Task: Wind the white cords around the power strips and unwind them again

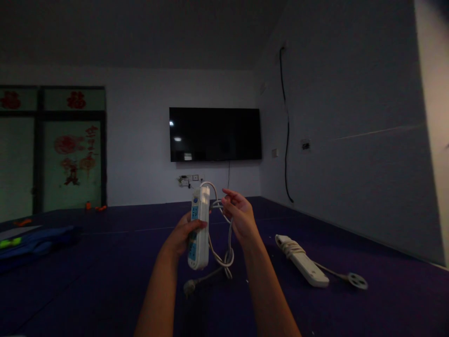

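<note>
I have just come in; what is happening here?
A person's left hand grips a white power strip upright, and the right hand is at its loosely looped cord. The plug shows below. To the right, a second power strip lies on the purple surface, its own cord wrapped around one end.

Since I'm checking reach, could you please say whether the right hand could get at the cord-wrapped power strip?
Likely yes: nothing visible blocks the right hand from the cord-wrapped power strip, though it seems to hold a looped cord.
</note>
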{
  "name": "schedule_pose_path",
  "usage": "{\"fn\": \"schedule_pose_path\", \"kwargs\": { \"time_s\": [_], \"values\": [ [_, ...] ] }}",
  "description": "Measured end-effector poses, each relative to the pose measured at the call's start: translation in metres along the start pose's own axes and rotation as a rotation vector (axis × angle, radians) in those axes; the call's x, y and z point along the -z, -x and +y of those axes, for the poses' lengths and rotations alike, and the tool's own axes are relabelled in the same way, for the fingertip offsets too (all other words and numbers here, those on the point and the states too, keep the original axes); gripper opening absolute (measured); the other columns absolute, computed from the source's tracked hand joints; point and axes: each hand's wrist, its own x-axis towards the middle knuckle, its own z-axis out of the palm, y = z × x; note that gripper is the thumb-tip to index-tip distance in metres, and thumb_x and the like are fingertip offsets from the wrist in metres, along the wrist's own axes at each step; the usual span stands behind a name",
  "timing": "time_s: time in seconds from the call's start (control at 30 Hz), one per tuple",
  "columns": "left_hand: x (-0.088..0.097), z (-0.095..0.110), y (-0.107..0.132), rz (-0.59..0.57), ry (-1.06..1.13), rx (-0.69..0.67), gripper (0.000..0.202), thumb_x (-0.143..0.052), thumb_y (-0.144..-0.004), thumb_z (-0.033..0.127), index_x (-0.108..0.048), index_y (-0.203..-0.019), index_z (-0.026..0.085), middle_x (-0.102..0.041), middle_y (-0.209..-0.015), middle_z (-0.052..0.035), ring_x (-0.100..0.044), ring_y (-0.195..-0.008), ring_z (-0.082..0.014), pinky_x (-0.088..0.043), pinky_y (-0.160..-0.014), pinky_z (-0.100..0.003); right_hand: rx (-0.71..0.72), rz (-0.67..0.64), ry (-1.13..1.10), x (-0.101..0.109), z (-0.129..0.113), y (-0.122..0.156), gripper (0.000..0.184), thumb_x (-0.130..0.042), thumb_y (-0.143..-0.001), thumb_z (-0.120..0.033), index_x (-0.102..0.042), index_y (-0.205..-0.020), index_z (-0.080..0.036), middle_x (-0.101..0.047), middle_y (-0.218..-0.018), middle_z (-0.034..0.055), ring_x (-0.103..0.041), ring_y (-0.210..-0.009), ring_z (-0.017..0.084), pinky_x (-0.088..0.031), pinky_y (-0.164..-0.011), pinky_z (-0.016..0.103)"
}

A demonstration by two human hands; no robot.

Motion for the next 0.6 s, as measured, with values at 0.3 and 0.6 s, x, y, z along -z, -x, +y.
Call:
{"fn": "schedule_pose_path", "kwargs": {
  "time_s": [0.3,0.6],
  "values": [
    [-0.007,0.016,0.009,0.247,0.067,-0.185,0.032,-0.069,-0.049,0.029,-0.058,-0.076,0.016,-0.052,-0.049,0.0060,-0.046,-0.039,-0.0091,-0.038,-0.043,-0.022,0.190,-0.063,0.210,-0.005,-0.007,0.004,0.040,-0.071,-0.060,-0.020,-0.062,-0.099,-0.019,-0.057,-0.084,-0.0002,-0.048,-0.061,0.007,-0.042,-0.057,0.022],
    [0.003,0.034,0.012,0.585,0.320,-0.459,0.030,-0.069,-0.049,0.027,-0.057,-0.076,0.017,-0.056,-0.061,0.0058,-0.051,-0.050,-0.0089,-0.041,-0.049,-0.021,0.235,-0.113,0.657,-0.005,0.020,0.003,0.055,-0.070,-0.066,-0.032,-0.055,-0.119,-0.025,-0.057,-0.116,0.0082,-0.055,-0.084,0.016,-0.046,-0.065,0.028]
  ]
}}
